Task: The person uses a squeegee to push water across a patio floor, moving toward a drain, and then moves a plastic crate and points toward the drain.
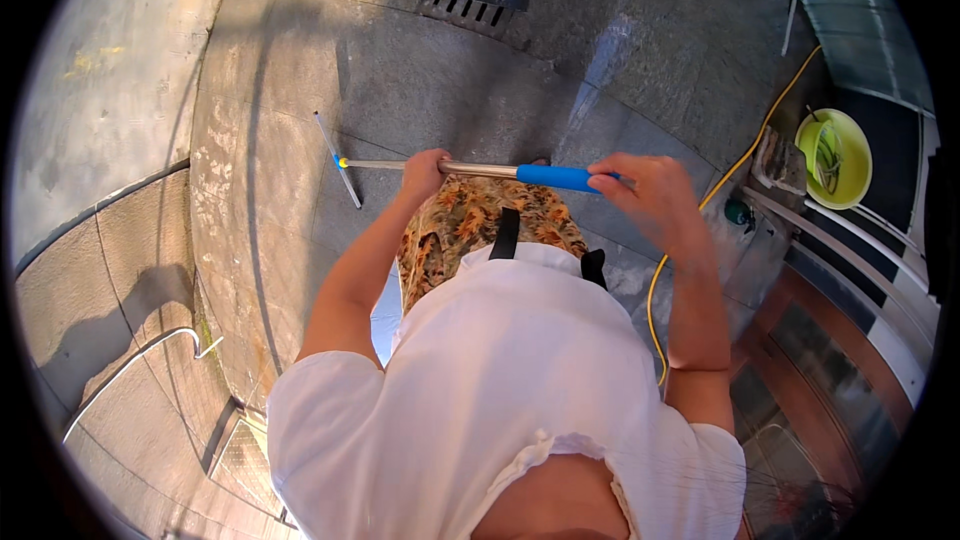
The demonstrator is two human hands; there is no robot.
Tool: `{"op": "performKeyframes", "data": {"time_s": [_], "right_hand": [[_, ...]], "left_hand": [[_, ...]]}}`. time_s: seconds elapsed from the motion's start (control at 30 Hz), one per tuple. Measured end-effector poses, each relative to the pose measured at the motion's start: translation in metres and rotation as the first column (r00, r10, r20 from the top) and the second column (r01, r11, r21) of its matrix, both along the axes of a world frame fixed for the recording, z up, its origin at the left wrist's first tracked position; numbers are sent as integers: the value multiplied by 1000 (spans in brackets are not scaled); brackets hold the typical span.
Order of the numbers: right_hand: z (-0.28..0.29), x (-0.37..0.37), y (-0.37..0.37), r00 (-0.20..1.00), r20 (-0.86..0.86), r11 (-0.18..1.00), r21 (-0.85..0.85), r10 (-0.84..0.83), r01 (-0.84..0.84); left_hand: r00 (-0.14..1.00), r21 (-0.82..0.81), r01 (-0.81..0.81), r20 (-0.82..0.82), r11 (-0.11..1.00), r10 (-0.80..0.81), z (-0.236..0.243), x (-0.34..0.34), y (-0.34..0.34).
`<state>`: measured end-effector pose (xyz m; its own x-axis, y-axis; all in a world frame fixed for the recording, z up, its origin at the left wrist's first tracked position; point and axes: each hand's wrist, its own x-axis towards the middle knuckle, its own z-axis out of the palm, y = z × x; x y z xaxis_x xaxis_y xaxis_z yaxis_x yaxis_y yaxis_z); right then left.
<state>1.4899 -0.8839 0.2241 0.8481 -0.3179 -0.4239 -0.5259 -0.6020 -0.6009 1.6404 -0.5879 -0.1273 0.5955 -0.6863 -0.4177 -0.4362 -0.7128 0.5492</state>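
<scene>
A long-handled squeegee (480, 169) lies crosswise in front of my body, its metal pole running left to right. My left hand (425, 175) is closed around the pole partway along. At the right end, my right hand (648, 198) grips the tip of the blue handle sleeve (556, 176). Beyond my left hand, the thin blade head (347, 178) with a yellow and blue joint extends to the left. Whether the blade touches the ground I cannot tell. Below the pole shows patterned orange and brown clothing (470, 212).
Grey paving (420, 70) spreads ahead, with a slotted drain (462, 10) at the far side. A yellow hose (742, 158) curves along my right. Farther right stands a yellow-green basin (853, 162) holding something. A pale bent rail (140, 352) lies to my left.
</scene>
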Motion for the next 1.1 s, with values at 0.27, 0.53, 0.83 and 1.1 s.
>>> {"op": "performKeyframes", "data": {"time_s": [0.27, 0.53, 0.83, 1.1], "right_hand": [[-54, -36, -64, 1000, -13, 1000, -22, 13, -13], [106, -118, -188, 882, 217, 875, -164, -419, 456], [96, -41, -206, 932, 264, 958, -77, -249, 278], [-95, 128, -143, 953, 256, 984, 34, 159, -174]], "left_hand": [[967, 288, 225, -183, 931, -177, -21, -64, -55], [974, -345, 189, -52, 919, -220, 79, -88, -332], [997, -338, 37, 81, 940, -10, 102, 10, -323], [858, 230, -478, 329, 848, 395, -31, 141, -154]]}}
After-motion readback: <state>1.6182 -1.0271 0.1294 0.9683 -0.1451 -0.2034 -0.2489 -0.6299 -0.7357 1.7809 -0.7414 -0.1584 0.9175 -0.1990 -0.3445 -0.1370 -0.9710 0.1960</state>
